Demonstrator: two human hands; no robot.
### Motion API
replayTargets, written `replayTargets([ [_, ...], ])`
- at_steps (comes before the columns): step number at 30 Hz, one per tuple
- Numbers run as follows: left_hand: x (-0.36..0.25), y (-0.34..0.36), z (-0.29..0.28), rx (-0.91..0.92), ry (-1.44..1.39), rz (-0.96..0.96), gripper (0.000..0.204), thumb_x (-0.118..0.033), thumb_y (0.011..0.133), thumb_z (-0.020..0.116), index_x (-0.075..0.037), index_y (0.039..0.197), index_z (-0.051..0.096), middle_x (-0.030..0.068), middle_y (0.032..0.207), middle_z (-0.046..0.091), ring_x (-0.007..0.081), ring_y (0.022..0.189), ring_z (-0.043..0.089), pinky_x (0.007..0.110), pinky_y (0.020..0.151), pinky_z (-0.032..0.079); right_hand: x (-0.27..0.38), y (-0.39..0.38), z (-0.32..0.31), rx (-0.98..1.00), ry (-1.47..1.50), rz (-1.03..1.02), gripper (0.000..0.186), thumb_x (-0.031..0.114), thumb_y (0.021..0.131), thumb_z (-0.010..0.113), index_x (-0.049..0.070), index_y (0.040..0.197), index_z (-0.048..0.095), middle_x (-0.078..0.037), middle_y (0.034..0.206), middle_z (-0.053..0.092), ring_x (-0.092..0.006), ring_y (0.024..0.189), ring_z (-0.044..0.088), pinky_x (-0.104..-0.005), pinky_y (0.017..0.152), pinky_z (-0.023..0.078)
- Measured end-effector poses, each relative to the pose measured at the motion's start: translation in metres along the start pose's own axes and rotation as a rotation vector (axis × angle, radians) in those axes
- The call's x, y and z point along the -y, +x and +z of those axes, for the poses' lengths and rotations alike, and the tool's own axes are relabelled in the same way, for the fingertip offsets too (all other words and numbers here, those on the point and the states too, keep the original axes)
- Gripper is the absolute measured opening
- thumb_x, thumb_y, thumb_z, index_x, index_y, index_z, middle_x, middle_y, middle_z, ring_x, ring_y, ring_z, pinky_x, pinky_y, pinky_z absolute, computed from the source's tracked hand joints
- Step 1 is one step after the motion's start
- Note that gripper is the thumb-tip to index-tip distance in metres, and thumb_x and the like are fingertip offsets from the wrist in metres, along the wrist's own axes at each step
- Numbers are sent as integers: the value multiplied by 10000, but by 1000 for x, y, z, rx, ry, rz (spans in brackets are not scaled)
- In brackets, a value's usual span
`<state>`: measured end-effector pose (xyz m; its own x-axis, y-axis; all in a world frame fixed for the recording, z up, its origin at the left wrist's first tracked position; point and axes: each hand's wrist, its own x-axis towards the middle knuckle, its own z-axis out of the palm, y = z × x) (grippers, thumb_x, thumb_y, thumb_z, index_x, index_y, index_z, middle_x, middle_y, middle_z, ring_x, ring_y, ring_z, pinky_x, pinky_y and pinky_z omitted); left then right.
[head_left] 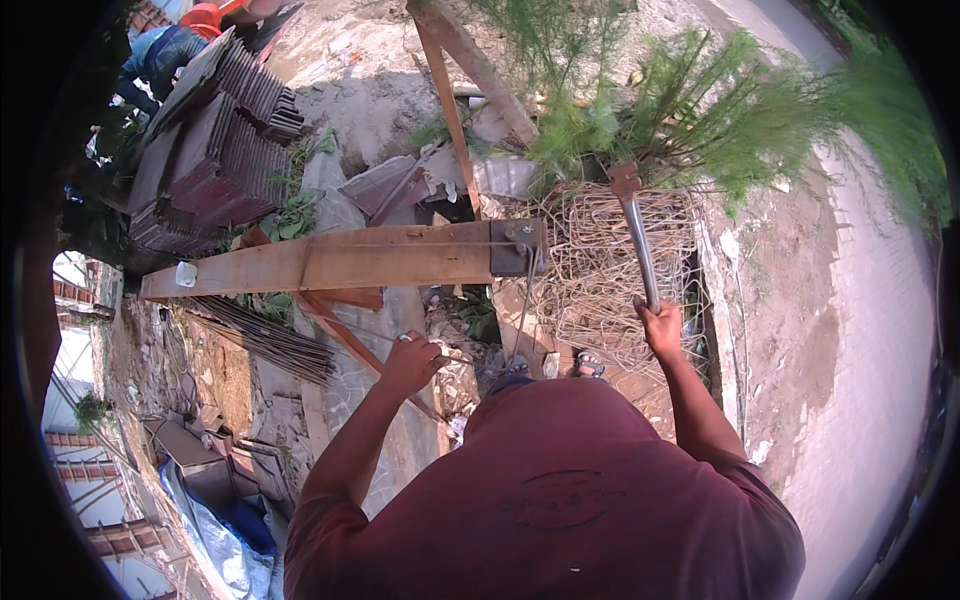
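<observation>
My right hand point(658, 322) is closed round a long silver metal bar point(640, 250) with a rusty head at its far end, held over a pile of bent wire point(600, 235). My left hand point(413, 362) is closed on a thin metal rod point(450, 360) beside another rod that bends down from a dark metal fitting point(515, 255). The fitting sits at the right end of a horizontal wooden beam point(390, 262), on wooden supports.
Stacked dark tiles point(210, 170) and a bent-over person point(160, 65) are at upper left. A rod bundle point(260, 340) lies below the beam's left part. Branches point(730, 120) hang at upper right beside a pale path point(870, 380). A blue sheet point(210, 530) is at lower left.
</observation>
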<state>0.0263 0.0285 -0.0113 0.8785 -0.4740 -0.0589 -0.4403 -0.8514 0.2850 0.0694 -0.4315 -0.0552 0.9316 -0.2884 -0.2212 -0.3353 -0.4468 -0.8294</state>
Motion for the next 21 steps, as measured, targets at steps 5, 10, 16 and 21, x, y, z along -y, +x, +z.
replayTargets([
  [5,-14,-17,6,51,3,-91,158,-216,757,691,-94,786,596,65,770,593,287,857,551,446,723,415,-62,20,-17,86,-62,-45,368,238,843,691,41,592,507,41,509,410,-67,479,349,-290,432,278],
  [10,-25,28,-7,-66,7,-138,140,-188,759,671,-85,807,590,89,791,594,303,814,559,435,706,432,-91,40,-21,124,-213,-155,310,213,850,676,23,648,537,36,549,437,-65,537,369,-283,477,307],
  [16,-41,39,-20,-257,92,-128,121,-152,745,663,-85,823,598,96,739,578,313,770,563,433,673,436,-58,39,-35,283,93,-136,249,182,853,668,9,694,585,32,557,471,-66,544,398,-284,487,334],
  [21,-101,69,-130,-594,27,-217,125,-149,795,650,-57,877,628,109,751,611,284,678,594,343,660,458,-74,56,-35,340,69,-135,290,183,852,674,15,649,552,35,537,442,-66,522,366,-289,468,308],
])
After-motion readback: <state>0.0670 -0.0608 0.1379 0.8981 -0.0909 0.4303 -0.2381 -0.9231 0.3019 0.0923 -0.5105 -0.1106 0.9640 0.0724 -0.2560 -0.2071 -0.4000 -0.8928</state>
